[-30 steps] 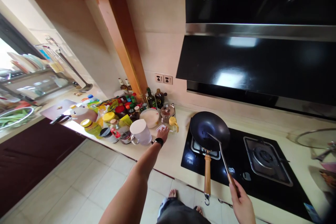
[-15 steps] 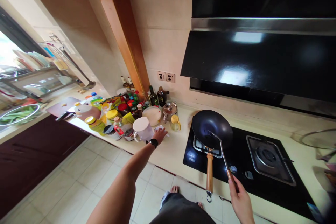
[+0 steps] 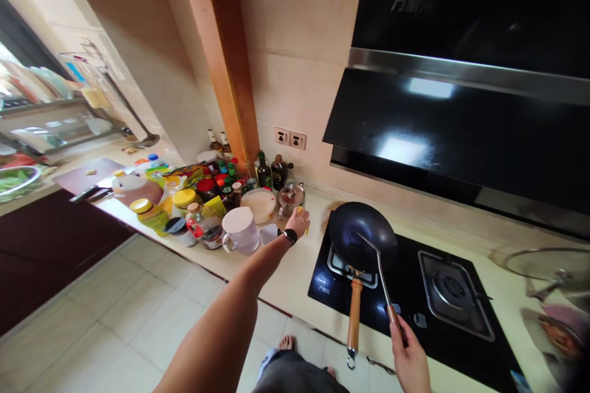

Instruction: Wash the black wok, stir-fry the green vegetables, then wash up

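Observation:
My left hand (image 3: pixel 298 221) is closed around a small yellow-topped jug (image 3: pixel 299 211), which it mostly hides. A small white container (image 3: pixel 268 233) and a translucent pitcher with a white lid (image 3: pixel 241 230) stand to the left of this hand. Behind it sits a lidded glass pot (image 3: pixel 292 195). My right hand (image 3: pixel 409 353) grips a spatula (image 3: pixel 383 276) by its wooden end. The spatula's metal tip reaches into a dark wok (image 3: pixel 343 227) on the left burner. The wok's wooden handle (image 3: pixel 354 316) points toward me, with no hand on it.
Bottles and jars crowd the counter on the left, among them a yellow-lidded jar (image 3: pixel 150 215). Farther left lies a knife (image 3: pixel 85 194) by a cutting board (image 3: pixel 83 175). The range hood (image 3: pixel 442 129) overhangs the stove (image 3: pixel 410 295). A glass lid (image 3: pixel 548 264) rests at right.
My left hand has moved right, from above the small white container to the yellow-topped jug, and closed on it. My right hand still holds the spatula in the wok. The view has shifted slightly.

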Demonstrator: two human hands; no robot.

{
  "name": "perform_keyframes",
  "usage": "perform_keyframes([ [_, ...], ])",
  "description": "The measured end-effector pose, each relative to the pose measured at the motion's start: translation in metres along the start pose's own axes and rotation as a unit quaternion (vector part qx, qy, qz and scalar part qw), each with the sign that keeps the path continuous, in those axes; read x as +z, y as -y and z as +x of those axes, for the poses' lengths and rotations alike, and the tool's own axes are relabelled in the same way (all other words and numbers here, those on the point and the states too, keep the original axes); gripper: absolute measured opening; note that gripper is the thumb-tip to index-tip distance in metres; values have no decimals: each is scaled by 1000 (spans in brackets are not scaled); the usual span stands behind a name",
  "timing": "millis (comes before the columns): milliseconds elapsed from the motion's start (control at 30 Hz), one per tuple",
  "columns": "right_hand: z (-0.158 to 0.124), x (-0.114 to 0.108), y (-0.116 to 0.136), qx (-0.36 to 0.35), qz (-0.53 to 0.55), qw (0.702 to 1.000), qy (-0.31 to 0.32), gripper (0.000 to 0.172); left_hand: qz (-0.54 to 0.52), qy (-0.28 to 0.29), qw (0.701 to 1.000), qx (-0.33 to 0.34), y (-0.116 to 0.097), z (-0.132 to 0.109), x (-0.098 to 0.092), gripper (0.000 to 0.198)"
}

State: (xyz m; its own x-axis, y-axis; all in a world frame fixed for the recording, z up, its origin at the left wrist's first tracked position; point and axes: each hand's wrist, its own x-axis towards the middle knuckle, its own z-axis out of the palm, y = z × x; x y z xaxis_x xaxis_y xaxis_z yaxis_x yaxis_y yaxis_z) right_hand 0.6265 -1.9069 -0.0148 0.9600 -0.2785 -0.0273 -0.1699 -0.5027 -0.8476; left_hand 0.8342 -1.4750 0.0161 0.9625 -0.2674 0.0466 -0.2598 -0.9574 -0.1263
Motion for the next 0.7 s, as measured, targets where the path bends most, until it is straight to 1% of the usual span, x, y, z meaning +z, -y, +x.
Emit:
perform_keyframes([
  [67,-2,-3,0,-3,-2,1000,-3,70,-6,-6,1000,-10,4,3,0,41],
  [200,-4,-10,-2,-12,-3,1000,-7,71,-21,-16,999,-32,14,2,0,46],
  [267,-2,-15,-3,-17,-6,1000,-11,71,-39,-29,998,-36,9,-4,0,52],
  [300,0,-18,-3,-19,-7,1000,-9,71,-52,-37,997,-34,1,-10,1,54],
  [333,3,-22,-3,-21,-10,1000,-3,70,-68,-40,996,-29,-12,-18,3,54],
  [367,5,-27,-2,-22,-15,1000,5,69,-91,-33,995,-24,-29,-29,6,52],
  [400,9,-32,0,-22,-24,999,14,68,-123,-14,992,-20,-51,-41,10,46],
  [433,12,-37,2,-20,-35,999,24,67,-165,24,986,-21,-76,-55,16,39],
  [467,15,-42,5,-16,-48,998,34,67,-230,70,970,-27,-103,-70,22,32],
  [500,18,-46,7,-11,-57,997,41,67,-317,109,941,-40,-133,-86,29,29],
  [533,20,-49,10,-4,-58,997,46,68,-407,150,899,-64,-162,-100,35,30],
  [567,21,-50,13,4,-46,998,46,69,-490,184,845,-104,-191,-113,41,33],
  [600,22,-50,15,15,-21,999,45,69,-563,214,785,-142,-218,-124,46,36],
  [667,21,-47,20,56,64,996,41,69,-687,240,653,-209,-263,-137,53,41],
  [700,20,-45,21,86,123,988,45,69,-727,239,600,-233,-281,-140,54,43],
])
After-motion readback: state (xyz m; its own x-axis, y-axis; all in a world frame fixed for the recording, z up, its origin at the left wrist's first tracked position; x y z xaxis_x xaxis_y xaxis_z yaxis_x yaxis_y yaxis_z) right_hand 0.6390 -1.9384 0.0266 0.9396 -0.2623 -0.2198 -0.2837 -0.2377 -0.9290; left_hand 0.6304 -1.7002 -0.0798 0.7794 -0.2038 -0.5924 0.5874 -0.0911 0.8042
